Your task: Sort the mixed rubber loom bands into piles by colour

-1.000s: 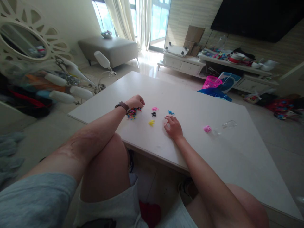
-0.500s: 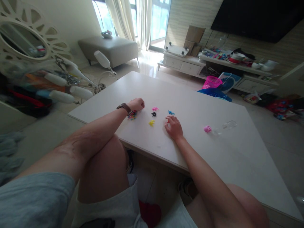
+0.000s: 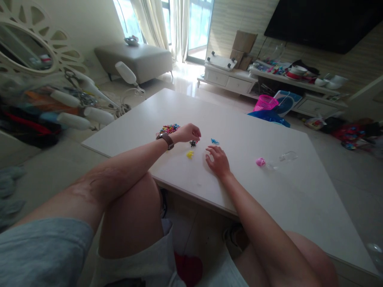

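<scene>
Two hands, both mine, bare, over one white bench (image 3: 269,191).

Item: left hand (image 3: 190,132). Forearm reached in from the lower left, above my knee, palm side turned down, wrist slightly bent, fingers curled inward with the tips pointing to the right. Whether the fingertips pinched a small piece I could not tell; a fleck of red showed just beneath them. On its wrist, one watch (image 3: 166,140) with a brown strap.

Item: right hand (image 3: 219,160). Forearm slanted up from the lower right, hand lowered at the bench, fingers gently bent, thumb standing apart from them; a loose, unclasped pose. What lay under the fingers was hidden.

Small pieces, by lot: one multicoloured heap (image 3: 170,128), just beyond my left wrist; one black cluster (image 3: 193,144), directly below the left fingertips in view; one yellow cluster (image 3: 190,154), nearer to me, between the two hands; one blue cluster (image 3: 214,141), just past the right fingertips.

Further right, well apart from the clusters: one pink object (image 3: 260,162) and one clear object (image 3: 289,156).
</scene>
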`<act>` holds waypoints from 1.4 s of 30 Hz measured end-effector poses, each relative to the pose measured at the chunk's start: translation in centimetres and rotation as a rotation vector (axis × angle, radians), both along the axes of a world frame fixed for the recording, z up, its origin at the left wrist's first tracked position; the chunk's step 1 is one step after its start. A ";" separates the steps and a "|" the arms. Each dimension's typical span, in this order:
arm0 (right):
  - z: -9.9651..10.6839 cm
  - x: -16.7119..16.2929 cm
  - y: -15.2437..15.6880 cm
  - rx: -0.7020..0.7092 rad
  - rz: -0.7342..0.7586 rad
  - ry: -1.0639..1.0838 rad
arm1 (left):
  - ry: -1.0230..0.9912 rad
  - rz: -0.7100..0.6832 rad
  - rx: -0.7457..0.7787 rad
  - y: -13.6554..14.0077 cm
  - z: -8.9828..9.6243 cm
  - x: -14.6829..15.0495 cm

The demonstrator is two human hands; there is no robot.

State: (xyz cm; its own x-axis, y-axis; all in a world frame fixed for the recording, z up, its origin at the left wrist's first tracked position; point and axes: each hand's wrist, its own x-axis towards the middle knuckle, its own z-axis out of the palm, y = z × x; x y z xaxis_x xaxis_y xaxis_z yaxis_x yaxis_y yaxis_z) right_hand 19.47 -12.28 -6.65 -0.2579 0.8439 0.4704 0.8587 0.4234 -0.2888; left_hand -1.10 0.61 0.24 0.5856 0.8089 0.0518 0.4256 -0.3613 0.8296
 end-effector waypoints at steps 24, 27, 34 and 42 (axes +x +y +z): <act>0.3 0.2 -0.3 -0.024 0.088 -0.013 | -0.083 -0.141 -0.073 -1.3 -1.2 2.4; 0.4 0.2 -0.3 -0.029 0.089 -0.005 | -0.097 -0.148 -0.091 -1.4 -1.2 2.5; 0.0 0.1 0.0 -0.008 0.025 0.007 | -0.039 -0.134 -0.124 -1.4 -0.3 2.0; -0.1 0.0 0.2 0.025 -0.189 -0.076 | 0.122 0.112 0.016 1.1 1.3 -2.1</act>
State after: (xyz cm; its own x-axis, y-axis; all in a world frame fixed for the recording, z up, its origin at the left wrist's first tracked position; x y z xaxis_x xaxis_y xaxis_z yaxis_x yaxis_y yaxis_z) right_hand 19.50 -12.08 -6.76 -0.1314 0.8689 0.4773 0.9425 0.2587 -0.2115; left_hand -3.25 1.73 1.59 0.4943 0.8693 -0.0009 0.5617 -0.3187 0.7635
